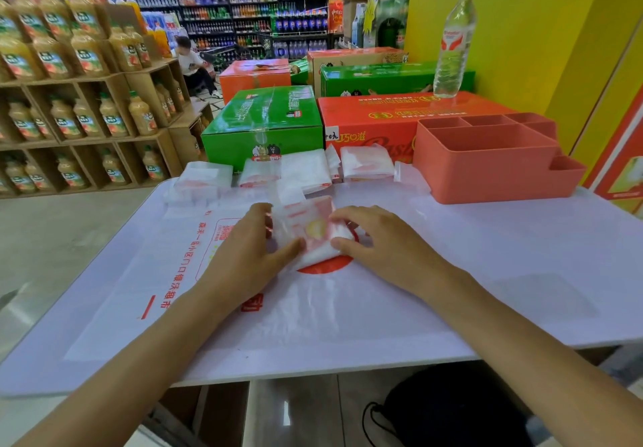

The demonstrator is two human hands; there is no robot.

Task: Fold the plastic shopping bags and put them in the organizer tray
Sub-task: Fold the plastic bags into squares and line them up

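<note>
A half-folded white plastic bag (313, 230) with red print lies mid-table on a flat unfolded bag (313, 307). Folded bags (367, 163) line the far edge. The coral organizer tray (487, 182) sits at the far right corner.

Between the hands and the salmon-pink plastic organizer tray (494, 164) at the far right, the white tabletop (522, 255) lies bare, so a hand can slide straight across to it. The tray's compartments stand open from above. Behind it, orange and green cardboard cartons (268, 119) wall off the table's back edge, and a tall clear water bottle (452, 46) stands on one of them, behind the tray. A row of folded white plastic bags (306, 168) crowds the far edge left of the tray.
</note>
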